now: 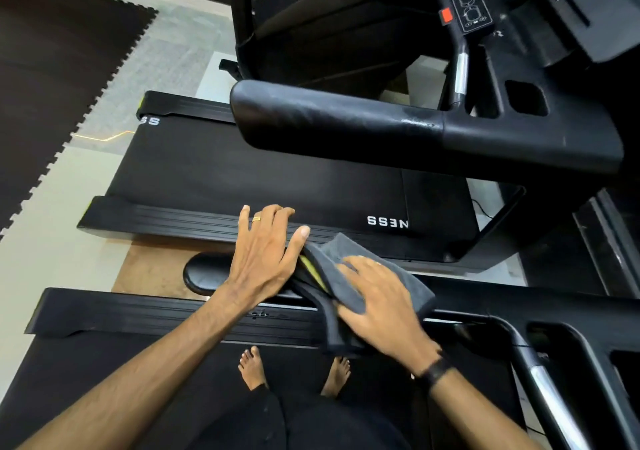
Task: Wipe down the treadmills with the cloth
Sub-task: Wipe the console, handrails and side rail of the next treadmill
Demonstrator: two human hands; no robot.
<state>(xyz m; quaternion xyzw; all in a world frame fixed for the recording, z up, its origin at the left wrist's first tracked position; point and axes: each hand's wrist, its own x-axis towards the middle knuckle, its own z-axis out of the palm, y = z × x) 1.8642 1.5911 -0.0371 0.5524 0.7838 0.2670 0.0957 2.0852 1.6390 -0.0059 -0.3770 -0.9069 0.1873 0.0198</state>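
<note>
I stand barefoot on the near treadmill's belt (104,380), facing its black side handrail (201,275). A grey cloth (349,245) with a yellow-green layer showing is draped over that handrail. My right hand (377,304) lies flat on the cloth with fingers spread and presses it onto the rail. My left hand (263,259) rests on the handrail just left of the cloth, fingers straight, a ring on one finger. A second treadmill (242,172) stands beyond, parallel, with its own padded handrail (329,117).
The second treadmill's control panel (469,5) with a red tab is at top right. A dark interlocking foam mat (52,69) covers the floor at left. A thin orange cable (104,137) crosses the tiles. My feet (251,366) are on the belt below.
</note>
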